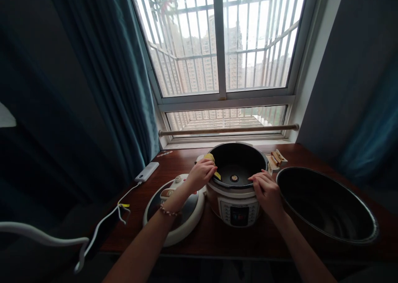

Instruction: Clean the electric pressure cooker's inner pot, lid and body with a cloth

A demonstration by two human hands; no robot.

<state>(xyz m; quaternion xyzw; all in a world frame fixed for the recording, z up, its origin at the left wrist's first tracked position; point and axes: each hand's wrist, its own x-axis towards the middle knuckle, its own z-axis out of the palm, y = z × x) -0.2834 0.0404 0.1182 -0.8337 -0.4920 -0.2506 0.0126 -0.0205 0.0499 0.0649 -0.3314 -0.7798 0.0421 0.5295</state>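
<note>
An open electric pressure cooker (238,200) stands in the middle of a dark wooden table (217,237), its dark hollow showing the heating plate at the bottom. My left hand (201,174) is closed on a yellow cloth (211,158) pressed against the cooker's left rim. My right hand (266,189) rests on the front right rim, fingers curled over the edge. The cooker's lid (174,210) lies flat on the table under my left forearm. The removed dark inner pot (326,204) sits to the right of the cooker.
A white power bank (146,171) with a white cable (102,225) lies at the table's left edge. Small packets (276,158) sit behind the cooker on the right. A barred window (224,59) and teal curtains (105,80) stand behind the table.
</note>
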